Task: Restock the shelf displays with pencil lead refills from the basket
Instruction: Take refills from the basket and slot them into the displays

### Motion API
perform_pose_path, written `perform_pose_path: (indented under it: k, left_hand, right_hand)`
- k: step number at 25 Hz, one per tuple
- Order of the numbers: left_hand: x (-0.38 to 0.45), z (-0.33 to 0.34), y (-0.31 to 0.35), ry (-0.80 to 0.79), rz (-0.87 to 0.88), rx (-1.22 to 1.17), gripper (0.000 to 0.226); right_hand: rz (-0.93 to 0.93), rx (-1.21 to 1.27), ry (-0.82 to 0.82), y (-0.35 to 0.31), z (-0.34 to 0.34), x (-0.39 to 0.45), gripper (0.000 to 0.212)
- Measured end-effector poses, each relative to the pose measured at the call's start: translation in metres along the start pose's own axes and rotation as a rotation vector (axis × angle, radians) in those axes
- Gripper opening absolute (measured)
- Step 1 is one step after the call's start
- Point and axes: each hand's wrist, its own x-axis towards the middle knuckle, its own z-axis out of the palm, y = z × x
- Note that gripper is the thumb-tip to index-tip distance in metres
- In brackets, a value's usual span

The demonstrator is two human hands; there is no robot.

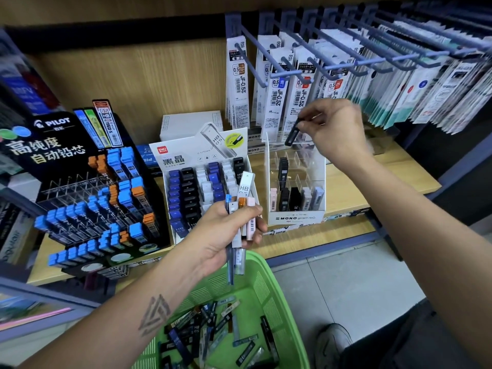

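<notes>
My left hand grips a bundle of lead refill cases in mixed colours, held above the green basket. Many loose refills lie in the basket's bottom. My right hand pinches one black refill case by its top, hanging above the back of the white MONO display box. That box holds a few black, pink and grey cases in clear slots. Left of it stands the white Deli display, nearly full, and the black Pilot display with blue- and orange-capped cases.
Pen refill packets hang on blue pegs above the wooden shelf, close over my right hand. White boxes stand behind the Deli display. Grey floor tiles and a shoe show at the lower right.
</notes>
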Motion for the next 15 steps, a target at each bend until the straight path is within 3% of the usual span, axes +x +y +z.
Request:
perform_pose_path:
  k: [5,9,15]
  left_hand:
    - [0.003,-0.002,0.006,0.006,0.016,-0.007,0.007]
    - [0.007,-0.003,0.006,0.004,0.021,-0.015,0.005]
    - [0.008,-0.002,0.006,-0.007,0.032,0.013,0.006]
  right_hand:
    - [-0.054,-0.119,-0.102,0.017,0.037,0.0,0.013]
    - [-0.066,-0.094,-0.07,0.022,0.047,0.001,0.016]
    - [-0.182,-0.296,-0.042,0.011,0.043,-0.007,0.032]
